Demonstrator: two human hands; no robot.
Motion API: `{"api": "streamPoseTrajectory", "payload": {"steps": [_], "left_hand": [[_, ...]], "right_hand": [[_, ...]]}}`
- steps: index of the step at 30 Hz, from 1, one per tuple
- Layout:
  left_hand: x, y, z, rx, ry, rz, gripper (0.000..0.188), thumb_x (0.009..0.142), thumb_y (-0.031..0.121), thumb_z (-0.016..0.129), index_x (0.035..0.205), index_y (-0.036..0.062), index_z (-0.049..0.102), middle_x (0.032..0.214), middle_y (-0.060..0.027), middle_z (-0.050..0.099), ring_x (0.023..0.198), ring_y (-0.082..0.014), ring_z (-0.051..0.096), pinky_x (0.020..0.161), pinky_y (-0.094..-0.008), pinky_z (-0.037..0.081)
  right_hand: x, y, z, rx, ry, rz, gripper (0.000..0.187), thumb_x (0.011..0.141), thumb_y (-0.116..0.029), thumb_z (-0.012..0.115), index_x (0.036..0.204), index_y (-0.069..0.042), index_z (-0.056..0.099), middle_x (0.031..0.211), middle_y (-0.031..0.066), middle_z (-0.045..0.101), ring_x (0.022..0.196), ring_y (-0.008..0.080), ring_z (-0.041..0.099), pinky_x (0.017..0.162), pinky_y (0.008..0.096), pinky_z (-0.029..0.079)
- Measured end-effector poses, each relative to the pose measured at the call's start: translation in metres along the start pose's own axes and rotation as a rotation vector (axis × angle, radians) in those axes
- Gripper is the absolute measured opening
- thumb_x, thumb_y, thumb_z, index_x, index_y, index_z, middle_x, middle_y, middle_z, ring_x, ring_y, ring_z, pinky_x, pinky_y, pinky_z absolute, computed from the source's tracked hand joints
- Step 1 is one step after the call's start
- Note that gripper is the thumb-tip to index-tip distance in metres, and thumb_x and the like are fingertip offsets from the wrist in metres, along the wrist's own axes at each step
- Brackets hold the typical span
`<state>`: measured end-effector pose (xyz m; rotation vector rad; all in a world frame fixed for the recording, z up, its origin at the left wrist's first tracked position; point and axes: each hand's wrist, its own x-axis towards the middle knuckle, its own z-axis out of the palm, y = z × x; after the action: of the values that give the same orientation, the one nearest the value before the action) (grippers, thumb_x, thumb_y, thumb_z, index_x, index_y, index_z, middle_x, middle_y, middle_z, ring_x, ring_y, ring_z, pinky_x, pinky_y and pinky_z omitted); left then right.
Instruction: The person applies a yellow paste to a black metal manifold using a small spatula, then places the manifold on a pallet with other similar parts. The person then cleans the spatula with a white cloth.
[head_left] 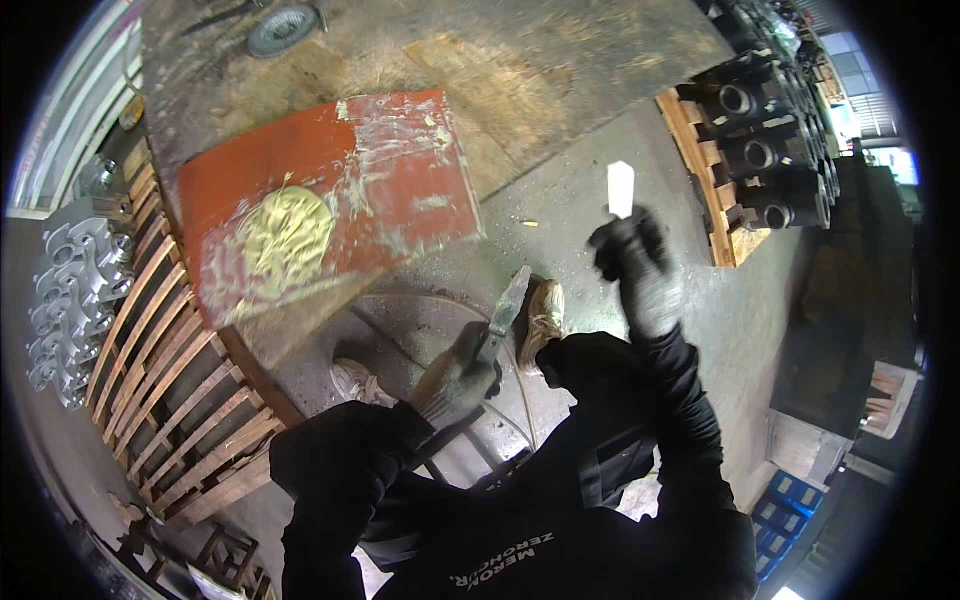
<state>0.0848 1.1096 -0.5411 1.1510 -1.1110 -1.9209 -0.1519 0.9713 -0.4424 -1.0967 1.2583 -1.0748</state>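
Near the middle, my gloved left hand (455, 385) is closed round the handle of a putty knife (511, 302), its blade pointing up and away from me. Farther right, my gloved right hand (640, 272) grips a flat, bright white blade-like piece (620, 188); its lower end is hidden in my fingers. Ahead on the left lies a red-brown sheet (400, 225) smeared with pale paste. A mound of yellowish-green putty (288, 233) sits on the sheet's left part. Both hands are apart from the sheet.
The sheet rests on a worn wooden board (590, 85), with a round grey metal part (283, 31) at the far edge. Slatted pallets (190, 375) and silver castings (75, 290) stand left. Black cylindrical parts (760, 155) fill a pallet at right. Blue crates (785, 515) stand lower right.
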Motion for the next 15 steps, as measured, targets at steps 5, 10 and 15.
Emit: {"api": "streamPoseTrajectory", "payload": {"steps": [5,10,15], "left_hand": [[-0.025,0.034,0.015,-0.122,0.158,0.054,0.032,0.103,0.006,0.05,0.135,0.0075,0.046,0.084,-0.0051,0.054,0.074,-0.0133,0.06,0.064,-0.0311,0.055],[-0.08,0.057,0.048,0.2,0.285,0.269,0.024,0.105,0.013,0.054,0.127,0.0032,0.051,0.085,-0.006,0.056,0.076,-0.0126,0.059,0.066,-0.0299,0.052],[-0.136,0.076,0.09,0.097,0.31,0.283,0.026,0.107,0.016,0.053,0.129,0.0026,0.051,0.089,-0.0059,0.061,0.073,-0.0143,0.062,0.064,-0.0286,0.052]], "right_hand": [[-0.105,-0.015,0.032,0.137,-0.097,0.262,0.018,0.105,-0.019,0.057,0.113,-0.005,0.064,0.082,0.0001,0.063,0.068,0.0088,0.054,0.063,0.0228,0.042],[-0.187,-0.029,0.033,0.094,-0.229,0.146,0.024,0.106,-0.024,0.058,0.119,-0.003,0.06,0.076,-0.0001,0.061,0.061,0.0063,0.051,0.055,0.0228,0.042],[-0.23,-0.033,0.033,0.088,-0.258,-0.08,0.026,0.109,-0.023,0.051,0.118,-0.001,0.06,0.078,-0.0023,0.054,0.069,0.0057,0.046,0.062,0.0223,0.041]]}}
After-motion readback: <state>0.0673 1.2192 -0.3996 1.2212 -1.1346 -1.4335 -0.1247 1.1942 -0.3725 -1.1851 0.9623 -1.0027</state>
